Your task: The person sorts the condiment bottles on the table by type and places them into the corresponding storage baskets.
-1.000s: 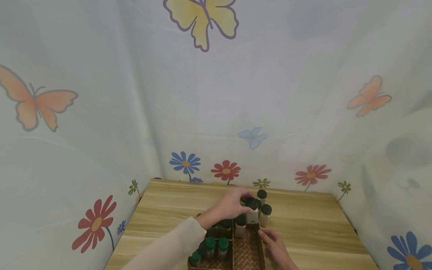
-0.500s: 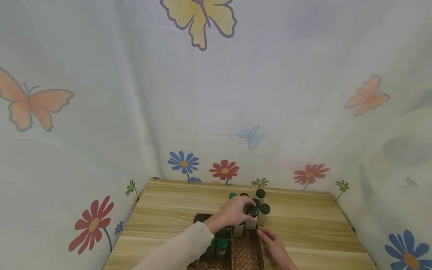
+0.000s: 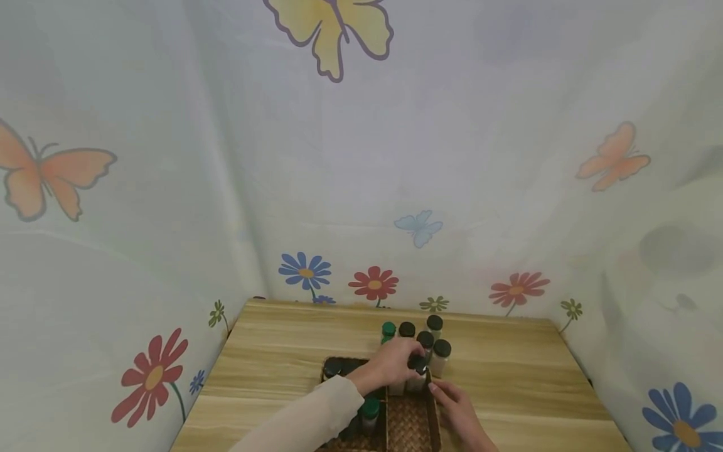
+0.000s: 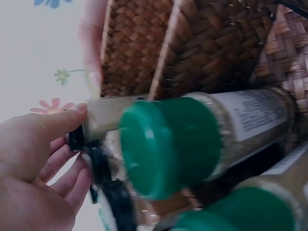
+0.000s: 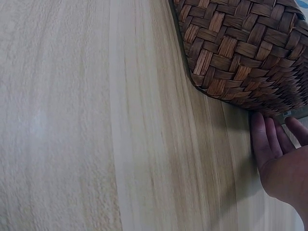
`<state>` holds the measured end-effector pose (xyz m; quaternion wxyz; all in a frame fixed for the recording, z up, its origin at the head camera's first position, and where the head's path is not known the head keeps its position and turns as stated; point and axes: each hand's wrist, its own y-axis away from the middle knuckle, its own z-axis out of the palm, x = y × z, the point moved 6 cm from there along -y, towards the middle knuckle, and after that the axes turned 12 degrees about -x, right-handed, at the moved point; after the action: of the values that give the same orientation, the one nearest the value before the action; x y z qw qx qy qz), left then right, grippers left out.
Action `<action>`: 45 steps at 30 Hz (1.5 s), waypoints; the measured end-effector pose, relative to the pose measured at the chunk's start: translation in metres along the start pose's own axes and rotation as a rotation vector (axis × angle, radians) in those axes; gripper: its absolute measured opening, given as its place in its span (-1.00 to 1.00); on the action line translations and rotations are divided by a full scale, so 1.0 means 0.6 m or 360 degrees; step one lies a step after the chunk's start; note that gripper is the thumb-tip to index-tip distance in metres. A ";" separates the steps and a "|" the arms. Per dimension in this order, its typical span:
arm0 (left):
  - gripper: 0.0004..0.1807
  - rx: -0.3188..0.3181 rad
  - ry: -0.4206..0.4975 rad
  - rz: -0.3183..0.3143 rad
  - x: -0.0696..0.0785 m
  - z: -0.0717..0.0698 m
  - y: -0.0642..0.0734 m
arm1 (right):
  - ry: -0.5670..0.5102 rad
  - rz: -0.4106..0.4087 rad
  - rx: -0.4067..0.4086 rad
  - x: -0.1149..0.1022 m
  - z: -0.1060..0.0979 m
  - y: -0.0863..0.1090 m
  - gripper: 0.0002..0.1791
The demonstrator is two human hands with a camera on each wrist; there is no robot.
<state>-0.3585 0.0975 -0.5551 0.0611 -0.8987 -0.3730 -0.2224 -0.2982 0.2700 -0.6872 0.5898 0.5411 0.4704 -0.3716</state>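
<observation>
In the head view, my left hand [image 3: 391,363] reaches over the woven basket [image 3: 435,422] and pinches a black-capped spice jar [image 3: 417,380] by its cap. This jar stands in the far end of the basket's right compartment. In the left wrist view, my thumb lies on the edge of the jar [image 4: 109,116], with fingers under its black cap. Another jar, partly hidden by my hand, stands beside it. My right hand [image 3: 460,411] touches the basket's right wall. In the right wrist view, its fingers [image 5: 262,137] lie fairly straight against the woven side.
Behind the basket, several jars stand on the wooden table [image 3: 508,376], among them a green-capped jar [image 3: 388,331] and a pale black-capped jar [image 3: 440,358]. Green-capped jars [image 3: 369,411] and dark-capped jars [image 3: 333,367] fill parts of the left compartments. A flower-printed curtain surrounds the table.
My left hand has lowered the black-capped jar from above the basket's far right corner down into the right compartment. My right hand has stayed at the basket's right wall.
</observation>
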 end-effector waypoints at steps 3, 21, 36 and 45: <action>-0.60 -0.0010 0.0010 -0.0026 -0.008 0.011 0.000 | 0.0002 -0.0014 -0.0016 0.001 0.001 0.000 -0.18; -0.57 -0.0081 -0.0100 -0.0152 -0.008 0.033 -0.011 | 0.0139 0.0037 0.0022 -0.007 0.007 0.010 -0.19; -0.36 -0.0102 -0.0052 -0.0093 -0.020 -0.035 0.016 | 0.0167 -0.0071 -0.0322 -0.023 0.012 0.023 -0.27; -0.44 0.0070 0.0077 -0.0223 -0.074 -0.073 0.026 | 0.0154 -0.0105 -0.0377 -0.010 0.009 0.022 -0.19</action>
<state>-0.3907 0.0457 -0.5351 0.0742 -0.8631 -0.4383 -0.2396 -0.2867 0.2662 -0.6779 0.6135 0.4693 0.5565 -0.3062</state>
